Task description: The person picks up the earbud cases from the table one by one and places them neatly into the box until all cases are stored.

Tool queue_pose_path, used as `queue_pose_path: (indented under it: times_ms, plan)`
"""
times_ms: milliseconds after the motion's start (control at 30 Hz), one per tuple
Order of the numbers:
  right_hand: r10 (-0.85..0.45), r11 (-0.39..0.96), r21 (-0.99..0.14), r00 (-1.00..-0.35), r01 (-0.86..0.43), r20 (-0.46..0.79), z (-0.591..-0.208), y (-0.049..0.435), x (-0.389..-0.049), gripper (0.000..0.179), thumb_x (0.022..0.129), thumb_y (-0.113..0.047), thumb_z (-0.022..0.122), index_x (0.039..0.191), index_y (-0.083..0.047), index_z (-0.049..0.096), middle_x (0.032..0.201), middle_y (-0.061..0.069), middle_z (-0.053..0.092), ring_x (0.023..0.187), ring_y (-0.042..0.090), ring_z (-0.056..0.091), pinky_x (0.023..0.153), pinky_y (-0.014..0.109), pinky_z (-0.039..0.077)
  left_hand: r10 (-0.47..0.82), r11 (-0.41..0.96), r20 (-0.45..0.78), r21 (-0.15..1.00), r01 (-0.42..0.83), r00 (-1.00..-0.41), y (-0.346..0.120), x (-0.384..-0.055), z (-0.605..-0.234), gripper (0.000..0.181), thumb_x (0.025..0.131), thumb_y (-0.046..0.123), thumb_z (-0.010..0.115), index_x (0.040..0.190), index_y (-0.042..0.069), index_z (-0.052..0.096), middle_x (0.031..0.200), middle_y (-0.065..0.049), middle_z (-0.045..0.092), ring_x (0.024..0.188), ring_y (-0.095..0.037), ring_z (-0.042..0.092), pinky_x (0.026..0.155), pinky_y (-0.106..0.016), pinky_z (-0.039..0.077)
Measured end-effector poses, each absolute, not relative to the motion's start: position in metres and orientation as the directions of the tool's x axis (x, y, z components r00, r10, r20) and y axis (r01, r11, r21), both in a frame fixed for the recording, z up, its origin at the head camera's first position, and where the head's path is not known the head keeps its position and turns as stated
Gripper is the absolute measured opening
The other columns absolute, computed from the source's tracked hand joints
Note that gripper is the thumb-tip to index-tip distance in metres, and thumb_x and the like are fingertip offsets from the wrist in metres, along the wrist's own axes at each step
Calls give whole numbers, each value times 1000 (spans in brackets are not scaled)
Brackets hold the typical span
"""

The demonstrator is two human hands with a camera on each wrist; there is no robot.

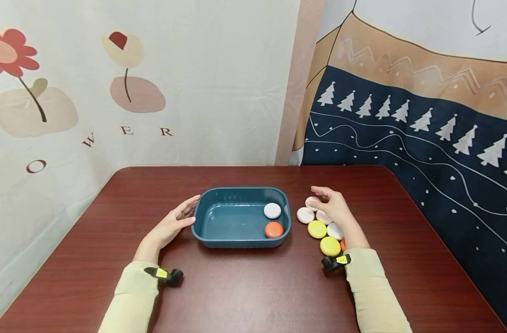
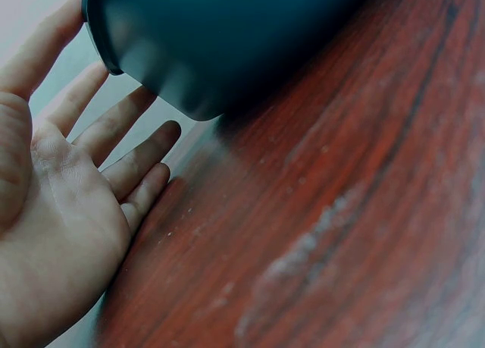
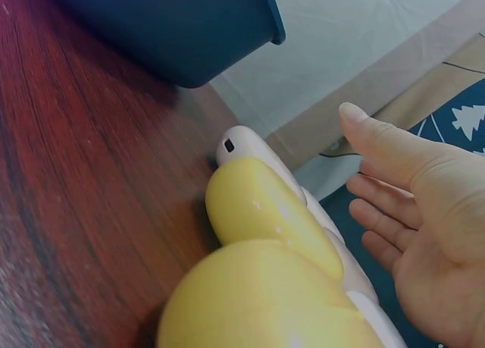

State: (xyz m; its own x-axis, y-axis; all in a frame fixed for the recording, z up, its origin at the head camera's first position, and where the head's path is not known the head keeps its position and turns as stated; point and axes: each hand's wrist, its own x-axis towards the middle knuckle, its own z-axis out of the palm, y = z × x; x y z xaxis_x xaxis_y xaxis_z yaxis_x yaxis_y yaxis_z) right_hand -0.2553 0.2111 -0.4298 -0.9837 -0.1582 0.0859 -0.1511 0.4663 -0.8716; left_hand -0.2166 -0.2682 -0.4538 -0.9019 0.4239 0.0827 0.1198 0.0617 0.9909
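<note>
"Tray (image 1: 230, 224) on the counter (image 1: 245, 291) — what's in it?"

"One white disc (image 1: 272, 211) and one orange disc (image 1: 274, 230), right end."

"And the left hand (image 1: 169, 227)?"

"Fingers relaxed and spread, touching the tray's left side, not gripping it. Right hand (image 1: 336, 210) is pretty loose too — thumb and fingers apart above the white discs (image 1: 305, 215) beside the tray, nothing held. Two yellow discs (image 1: 317, 229) sit just nearer."

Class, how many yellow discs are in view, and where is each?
2, both right of the blue tray: the nearer yellow disc close to the right sleeve, the farther yellow disc just beyond it, beside white discs. The right hand may hide others.
</note>
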Motion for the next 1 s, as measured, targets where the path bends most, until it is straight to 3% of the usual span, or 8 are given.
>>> queue_pose_path:
  times_ms: [300, 567, 1000]
  plan:
    - [-169, 492, -859, -984, -138, 62, -436, 214, -258, 58, 87, -17, 73, 138, -1, 50, 134, 20, 53, 120, 38, 44, 100, 49, 35, 416, 72, 77, 990, 118, -906, -268, -217, -454, 66, 95, 5, 55, 152, 8, 23, 153, -19, 24, 134, -21, 29, 98, -18, 33]
    - [-148, 493, -863, -988, -113, 45, -443, 216, -260, 55, 86, -14, 73, 137, -4, 53, 135, 13, 54, 117, 32, 49, 97, 44, 39, 416, 69, 73, 991, 111, -906, -268, -216, -454, 66, 95, 5, 55, 152, 7, 23, 153, -20, 24, 134, -22, 28, 98, -18, 33]
    - [-129, 529, -845, -992, -77, 10, -444, 215, -259, 57, 86, -17, 73, 138, -6, 52, 136, 14, 52, 117, 32, 50, 98, 44, 40, 416, 67, 72, 992, 109, -907, -268, -216, -454, 65, 96, 5, 55, 152, 8, 23, 153, -19, 24, 135, -24, 27, 98, -18, 33]
